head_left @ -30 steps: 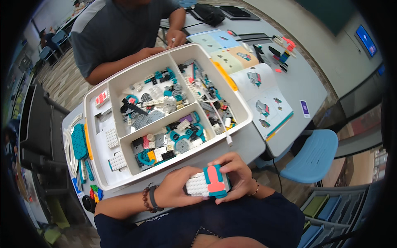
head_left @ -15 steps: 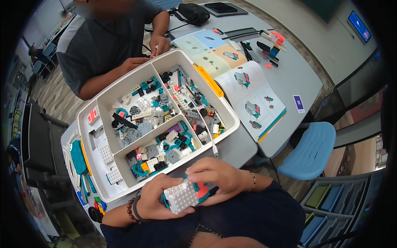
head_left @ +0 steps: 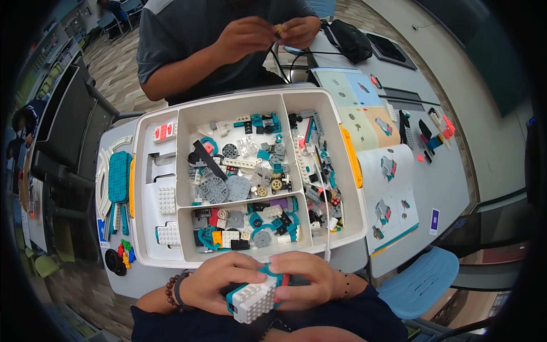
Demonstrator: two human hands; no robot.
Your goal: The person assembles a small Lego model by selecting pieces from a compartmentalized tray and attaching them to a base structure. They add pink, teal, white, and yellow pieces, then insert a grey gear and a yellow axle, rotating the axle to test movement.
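Note:
Close to my body, both hands grip a building-brick assembly (head_left: 254, 301). Its studded block is white, with teal pieces along its edges and a coral piece at its right end. My left hand (head_left: 219, 278) is closed round the left and upper side. On the right end, the fingers and thumb of my right hand (head_left: 310, 277) press around the teal and coral pieces. Just beyond my hands stands a white compartment tray (head_left: 353, 225) filled with loose bricks, gears and plates.
An open instruction booklet (head_left: 393, 196) lies right of the tray. Past it sits a small multicoloured brick build (head_left: 436, 139). Teal plates (head_left: 118, 176) and several small coloured bricks (head_left: 126, 253) lie at the left. Across the table, a person's hands (head_left: 250, 40) hold a small piece. A white cable (head_left: 325, 211) crosses the tray.
The view has turned, so the tray appears straighter and further right. My hands still hold the assembly, now tilted differently. The other person's hands have risen from the tray's far edge.

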